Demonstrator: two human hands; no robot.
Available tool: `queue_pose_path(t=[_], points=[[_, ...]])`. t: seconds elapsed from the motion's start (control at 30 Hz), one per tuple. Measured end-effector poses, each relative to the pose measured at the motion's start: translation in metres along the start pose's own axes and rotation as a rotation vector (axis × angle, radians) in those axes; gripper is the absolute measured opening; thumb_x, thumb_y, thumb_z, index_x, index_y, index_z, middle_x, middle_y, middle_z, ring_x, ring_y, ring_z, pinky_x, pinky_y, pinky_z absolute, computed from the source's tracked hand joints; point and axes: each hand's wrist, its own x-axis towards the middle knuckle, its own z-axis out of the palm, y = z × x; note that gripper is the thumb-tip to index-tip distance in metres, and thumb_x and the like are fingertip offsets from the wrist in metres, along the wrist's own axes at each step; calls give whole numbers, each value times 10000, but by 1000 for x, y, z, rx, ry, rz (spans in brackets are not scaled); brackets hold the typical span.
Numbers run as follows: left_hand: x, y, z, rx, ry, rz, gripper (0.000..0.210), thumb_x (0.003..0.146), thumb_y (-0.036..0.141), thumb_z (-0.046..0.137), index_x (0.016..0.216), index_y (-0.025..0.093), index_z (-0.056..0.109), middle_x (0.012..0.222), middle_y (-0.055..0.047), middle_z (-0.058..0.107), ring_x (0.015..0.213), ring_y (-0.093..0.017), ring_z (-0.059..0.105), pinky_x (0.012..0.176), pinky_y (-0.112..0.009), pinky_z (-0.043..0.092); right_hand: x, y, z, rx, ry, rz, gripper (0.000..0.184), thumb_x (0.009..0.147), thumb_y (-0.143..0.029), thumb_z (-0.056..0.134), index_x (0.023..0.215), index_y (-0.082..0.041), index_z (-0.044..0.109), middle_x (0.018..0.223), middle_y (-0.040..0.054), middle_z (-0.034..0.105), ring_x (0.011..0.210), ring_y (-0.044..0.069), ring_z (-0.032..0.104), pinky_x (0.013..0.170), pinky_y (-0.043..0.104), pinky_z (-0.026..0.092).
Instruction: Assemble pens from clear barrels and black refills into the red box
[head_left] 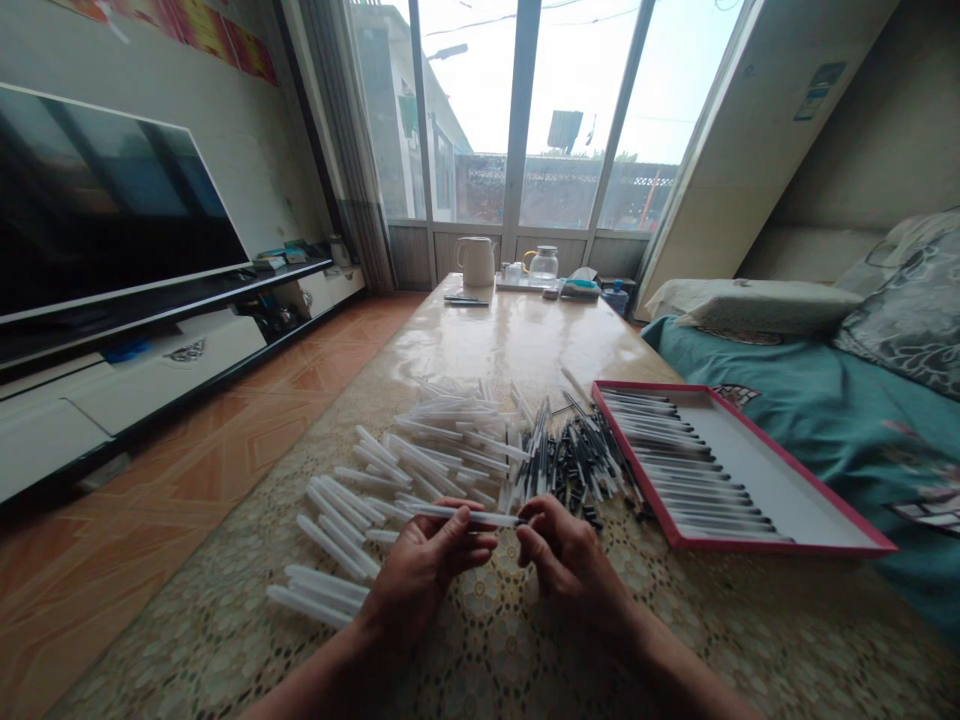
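Observation:
My left hand (pixel 427 555) is closed around a white pen (pixel 480 518), which lies level across the space between both hands. At its dark right end, the fingers of my right hand (pixel 566 550) are pinched together. Whether they grip the pen's end or a small black part there is hard to make out. Loose white pen barrels (pixel 420 450) are spread beyond and to the left of my left hand. Past my right hand is a heap of black refills and small black caps (pixel 574 450). A pink-rimmed box (pixel 780 548) at the right holds a row of pens (pixel 697 470).
The long table (pixel 315 640) has a patterned cover. At its far end stand a pale jug (pixel 476 262), a glass jar (pixel 544 264) and a tissue pack (pixel 581 286). A sofa with a green cover (pixel 795 370) runs along the right, a TV cabinet (pixel 172 375) along the left.

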Motion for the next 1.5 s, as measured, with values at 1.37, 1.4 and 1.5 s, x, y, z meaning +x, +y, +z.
queue_pose_path(t=[1.37, 1.4, 1.5], points=[[0, -2, 0, 22, 2, 3, 271, 641, 293, 780, 799, 112, 654, 691, -68, 717, 605, -165, 679, 546, -228, 537, 2, 11, 1, -138, -68, -54, 405, 956, -465, 243, 713, -211, 444, 541, 0, 596, 505, 117, 560, 526, 215, 382], [0, -2, 0, 20, 5, 4, 270, 645, 292, 777, 804, 111, 655, 701, -72, 719, 608, -164, 679, 547, -227, 536, 2, 11, 1, -131, -62, -52, 395, 954, -466, 250, 729, -209, 450, 546, 1, 601, 507, 119, 563, 524, 215, 384], [0, -1, 0, 12, 19, 6, 281, 645, 298, 777, 816, 110, 659, 720, -77, 723, 612, -155, 676, 555, -220, 537, 2, 10, 1, -128, -47, -46, 307, 937, -471, 310, 853, -214, 455, 567, -15, 612, 514, 125, 570, 526, 217, 385]])
